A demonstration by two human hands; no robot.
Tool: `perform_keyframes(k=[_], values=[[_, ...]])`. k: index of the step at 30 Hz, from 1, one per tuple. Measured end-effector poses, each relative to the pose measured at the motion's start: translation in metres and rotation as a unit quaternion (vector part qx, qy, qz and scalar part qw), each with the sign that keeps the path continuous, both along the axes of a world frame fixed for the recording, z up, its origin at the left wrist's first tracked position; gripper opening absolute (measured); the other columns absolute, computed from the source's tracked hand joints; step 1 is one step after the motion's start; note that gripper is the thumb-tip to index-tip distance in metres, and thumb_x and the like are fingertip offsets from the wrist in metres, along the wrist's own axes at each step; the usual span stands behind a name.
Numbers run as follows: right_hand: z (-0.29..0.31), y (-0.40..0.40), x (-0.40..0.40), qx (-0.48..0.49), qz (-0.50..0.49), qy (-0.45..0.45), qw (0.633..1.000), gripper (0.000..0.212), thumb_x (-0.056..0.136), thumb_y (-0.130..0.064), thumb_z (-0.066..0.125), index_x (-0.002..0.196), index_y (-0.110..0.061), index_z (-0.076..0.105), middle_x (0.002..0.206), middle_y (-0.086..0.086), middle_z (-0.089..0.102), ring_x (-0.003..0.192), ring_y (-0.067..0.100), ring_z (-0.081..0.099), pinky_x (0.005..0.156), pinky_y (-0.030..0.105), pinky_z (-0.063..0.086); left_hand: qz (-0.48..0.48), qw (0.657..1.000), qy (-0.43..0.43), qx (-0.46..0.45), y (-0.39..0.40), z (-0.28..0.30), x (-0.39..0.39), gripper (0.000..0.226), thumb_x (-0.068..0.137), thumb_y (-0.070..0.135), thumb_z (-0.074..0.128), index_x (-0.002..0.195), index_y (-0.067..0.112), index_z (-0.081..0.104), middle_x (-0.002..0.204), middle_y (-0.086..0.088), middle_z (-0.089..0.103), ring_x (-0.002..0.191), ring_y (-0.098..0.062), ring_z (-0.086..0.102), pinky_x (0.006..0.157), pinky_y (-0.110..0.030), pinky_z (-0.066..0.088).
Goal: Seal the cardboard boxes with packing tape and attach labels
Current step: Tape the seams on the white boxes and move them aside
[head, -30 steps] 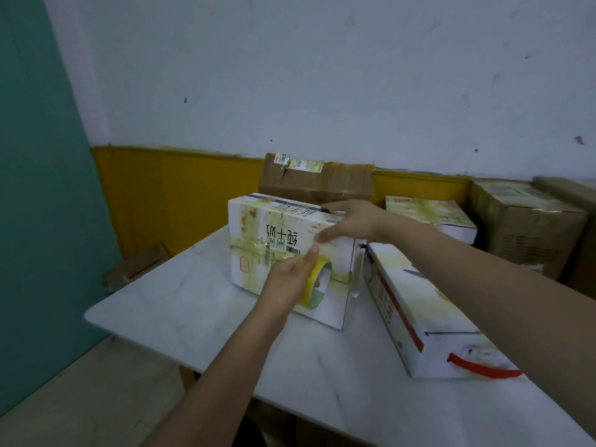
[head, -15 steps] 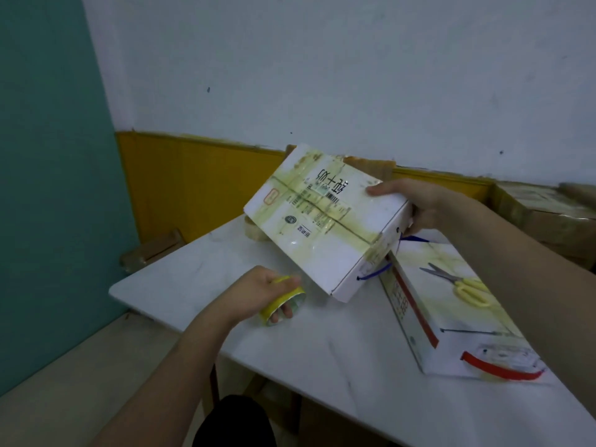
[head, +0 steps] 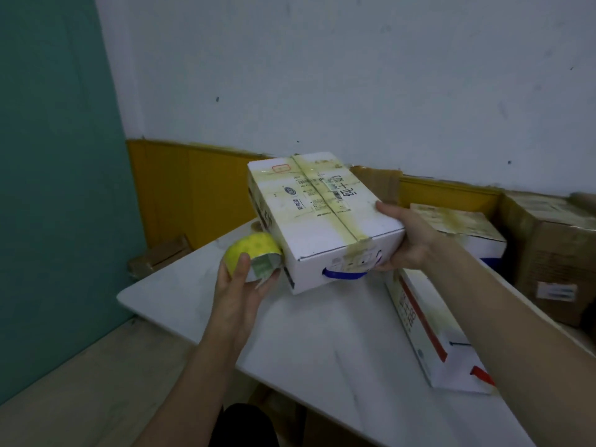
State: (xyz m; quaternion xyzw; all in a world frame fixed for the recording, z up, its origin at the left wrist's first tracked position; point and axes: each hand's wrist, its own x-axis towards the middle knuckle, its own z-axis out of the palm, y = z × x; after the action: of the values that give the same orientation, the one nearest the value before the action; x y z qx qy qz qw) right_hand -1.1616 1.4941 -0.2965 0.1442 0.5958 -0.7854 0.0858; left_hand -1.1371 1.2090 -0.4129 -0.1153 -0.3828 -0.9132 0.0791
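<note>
- I count two hands in view, both bare and both occupied.
- My left hand (head: 240,287) grips one roll of tape (head: 253,258): the thumb lies over the yellow outer face and the fingers curl under the roll's rim. The roll sits just beside the lower left corner of the held box; I cannot tell whether it touches the box.
- My right hand (head: 409,240) clamps the right end of one white box (head: 322,221), thumb on the top face and fingers wrapped beneath. The box is tilted, and its near end is off the table (head: 322,350).
- On that box I count two yellowish tape strips crossing on the top face, one running the length and down over the near end, one across the far part. One blue handle loop (head: 345,274) hangs at the near end.
- A second white box (head: 429,337), with red markings, lies flat on the table to the right, under my right forearm.
- A third white box (head: 458,230) with yellowed tape sits behind it, near the wall.
- Brown cartons: one large brown carton (head: 554,253) at the far right and one brown carton (head: 377,182) behind the held box.
- One piece of cardboard (head: 161,256) lies on the floor left of the table.
</note>
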Motion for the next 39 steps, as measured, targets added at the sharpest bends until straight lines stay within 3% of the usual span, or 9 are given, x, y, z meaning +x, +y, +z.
perform_keyframes(k=[7,13,18,21,24,29,34,37,39], values=[[-0.028,-0.023,0.012,-0.133,0.016,-0.001,0.991,0.047,0.083,-0.045,0.072,0.123,-0.022,0.064,0.116,0.022,0.070,0.111,0.042,0.062,0.097,0.065,0.044,0.056,0.995,0.023,0.082,-0.007,0.046,-0.007,0.116,0.061,0.053,0.091,0.155,0.017,0.033,0.149,-0.015,0.048,0.121,-0.029,0.064,0.086,-0.043,0.057],[-0.052,-0.041,0.019,-0.205,0.038,0.000,0.978,0.047,0.088,-0.050,0.065,0.123,-0.019,0.063,0.120,0.022,0.068,0.115,0.045,0.061,0.099,0.069,0.042,-0.001,1.000,-0.015,0.015,0.026,0.080,0.000,0.050,0.096,0.045,0.059,0.141,0.021,0.057,0.133,-0.009,0.065,0.121,-0.031,0.063,0.095,-0.048,0.055],[-0.061,-0.054,0.010,0.101,-0.001,0.041,0.994,0.041,0.096,-0.048,0.058,0.122,-0.017,0.063,0.122,0.012,0.070,0.112,0.032,0.064,0.104,0.054,0.046,0.013,0.997,-0.063,-0.042,0.021,0.124,-0.002,0.016,0.099,0.030,0.059,0.105,0.022,0.072,0.095,-0.005,0.078,0.078,-0.021,0.074,0.071,-0.035,0.058],[-0.042,-0.069,0.004,0.237,0.027,0.140,0.961,0.064,0.092,-0.054,0.060,0.149,-0.036,0.037,0.138,-0.004,0.057,0.123,0.025,0.057,0.098,0.043,0.051,0.036,0.988,-0.080,-0.130,0.025,0.131,-0.005,0.018,0.103,0.028,0.053,0.104,0.019,0.068,0.080,-0.001,0.077,0.069,-0.016,0.073,0.063,-0.029,0.057],[-0.018,-0.085,0.000,0.167,0.096,0.151,0.970,0.074,0.079,-0.082,0.050,0.132,-0.031,0.061,0.130,0.003,0.066,0.121,0.031,0.061,0.104,0.049,0.046,0.035,0.966,-0.107,-0.233,0.043,0.124,-0.002,0.019,0.104,0.026,0.051,0.111,0.015,0.065,0.085,-0.006,0.077,0.070,-0.020,0.072,0.061,-0.030,0.056],[-0.010,-0.071,-0.003,0.185,0.124,0.078,0.972,0.061,0.078,-0.066,0.062,0.113,-0.016,0.073,0.118,0.016,0.071,0.111,0.040,0.066,0.099,0.061,0.047,0.007,0.943,-0.118,-0.310,0.068,0.106,0.007,0.026,0.105,0.037,0.049,0.121,0.022,0.062,0.100,-0.010,0.076,0.074,-0.021,0.074,0.055,-0.029,0.058],[-0.016,-0.058,-0.001,0.223,0.096,0.060,0.968,0.030,0.092,-0.040,0.061,0.099,-0.012,0.072,0.116,0.020,0.071,0.111,0.040,0.066,0.096,0.058,0.051,0.069,0.921,-0.057,-0.380,0.077,0.103,0.010,0.024,0.094,0.053,0.046,0.110,0.043,0.061,0.133,-0.005,0.062,0.112,-0.028,0.065,0.093,-0.048,0.056],[-0.014,-0.052,-0.004,0.195,0.095,0.057,0.975,0.034,0.095,-0.042,0.062,0.113,-0.014,0.067,0.110,0.017,0.073,0.106,0.037,0.068,0.096,0.059,0.051,0.158,0.924,-0.025,-0.347,0.049,0.115,0.017,0.020,0.103,0.022,0.044,0.107,0.031,0.061,0.104,0.003,0.066,0.098,-0.019,0.064,0.079,-0.033,0.055],[-0.012,-0.048,0.001,0.155,0.086,0.041,0.983,0.030,0.096,-0.038,0.062,0.116,-0.016,0.062,0.108,0.015,0.074,0.105,0.035,0.069,0.099,0.058,0.050,0.205,0.922,-0.018,-0.328,0.017,0.113,0.013,0.034,0.099,0.004,0.043,0.092,0.030,0.064,0.092,0.006,0.064,0.101,-0.027,0.065,0.081,-0.040,0.054]])
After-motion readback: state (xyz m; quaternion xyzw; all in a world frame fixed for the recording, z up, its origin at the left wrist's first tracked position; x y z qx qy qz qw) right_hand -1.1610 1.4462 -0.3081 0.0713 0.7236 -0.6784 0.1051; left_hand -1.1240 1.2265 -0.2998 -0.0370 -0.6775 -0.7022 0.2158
